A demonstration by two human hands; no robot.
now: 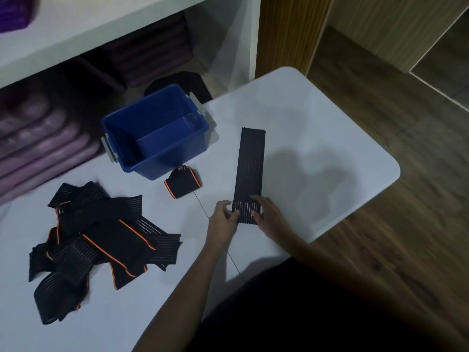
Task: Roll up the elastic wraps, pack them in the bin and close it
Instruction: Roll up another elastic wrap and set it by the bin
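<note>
A black ribbed elastic wrap [250,168] lies flat on the white table [317,123], stretched away from me. My left hand [223,218] and my right hand [266,214] pinch its near end from both sides. A rolled wrap with orange edges [182,184] sits just in front of the open blue bin [154,130], which looks empty. A tangled pile of several black and orange wraps [101,245] lies on the table to the left.
A black lid-like shape [182,83] stands behind the bin. White shelves [76,41] at the back hold stacked purple mats [38,146]. The table's rounded right edge drops to a wooden floor [406,237].
</note>
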